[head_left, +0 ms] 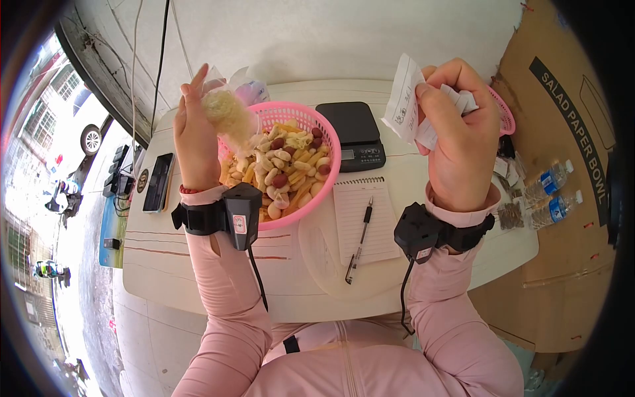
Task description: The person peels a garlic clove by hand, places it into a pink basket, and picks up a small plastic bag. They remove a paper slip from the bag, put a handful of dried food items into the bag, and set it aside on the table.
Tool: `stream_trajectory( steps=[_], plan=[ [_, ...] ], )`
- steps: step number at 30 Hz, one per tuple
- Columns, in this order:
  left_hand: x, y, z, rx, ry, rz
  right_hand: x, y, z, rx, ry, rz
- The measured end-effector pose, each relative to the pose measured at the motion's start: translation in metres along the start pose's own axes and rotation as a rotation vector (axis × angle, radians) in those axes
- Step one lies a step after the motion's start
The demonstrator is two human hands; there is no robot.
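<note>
My left hand (196,135) is raised at the left rim of a pink plastic basket (334,169). It holds a clear bag of pale yellow, noodle-like stuff (228,118) against its palm side, with some fingers pointing up. Loose food pieces (284,172) fill the basket: whitish peanut-like shapes, yellow sticks and red-brown balls. Over the table's right side, my right hand (460,126) is closed round white paper slips (405,99). Handwriting shows on the front slip; the others are crumpled in the fingers. Both wrists wear black strapped devices.
A black digital scale (350,132) stands behind a spiral notebook (357,205) with a pen (366,221) on it. A dark case (159,182) lies at left. Water bottles (552,208), small packets and a cardboard box (562,278) are at right. Wall behind.
</note>
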State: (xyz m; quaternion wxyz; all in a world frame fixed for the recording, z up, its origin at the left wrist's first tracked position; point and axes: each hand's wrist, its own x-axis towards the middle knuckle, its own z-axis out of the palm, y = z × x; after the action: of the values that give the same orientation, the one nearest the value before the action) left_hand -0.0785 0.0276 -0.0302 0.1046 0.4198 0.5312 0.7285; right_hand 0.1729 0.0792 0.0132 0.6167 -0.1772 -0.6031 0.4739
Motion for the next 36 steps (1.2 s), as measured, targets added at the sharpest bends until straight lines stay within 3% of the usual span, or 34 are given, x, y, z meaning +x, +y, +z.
stream_trajectory(
  steps=[6,9,11,14,20,27,33,35,36],
  plan=[
    [0.003,-0.014,-0.003,0.259,0.101,-0.114,0.000,0.000,0.000,0.022,-0.018,-0.005],
    [0.004,-0.011,-0.007,0.192,-0.021,-0.180,0.000,-0.001,0.001,0.029,0.004,0.001],
    [-0.001,-0.002,-0.003,-0.074,-0.088,-0.119,0.001,-0.001,0.000,0.023,0.000,-0.001],
    [-0.002,0.000,0.000,-0.195,-0.049,-0.109,0.001,0.000,0.000,0.020,0.004,-0.004],
    [-0.006,0.008,0.007,-0.034,0.008,-0.069,0.001,0.002,0.001,0.025,0.013,-0.031],
    [-0.005,0.002,0.008,-0.116,0.125,-0.012,0.001,0.001,-0.001,-0.028,0.014,-0.041],
    [-0.006,0.010,0.013,-0.074,0.050,-0.216,0.000,0.000,0.001,-0.010,0.014,-0.051],
    [-0.008,-0.003,0.013,0.009,0.032,0.009,0.000,0.000,0.001,-0.015,0.015,-0.051],
    [-0.007,-0.005,0.012,0.008,0.032,0.009,0.000,0.000,0.001,-0.020,0.017,-0.050]
  ],
)
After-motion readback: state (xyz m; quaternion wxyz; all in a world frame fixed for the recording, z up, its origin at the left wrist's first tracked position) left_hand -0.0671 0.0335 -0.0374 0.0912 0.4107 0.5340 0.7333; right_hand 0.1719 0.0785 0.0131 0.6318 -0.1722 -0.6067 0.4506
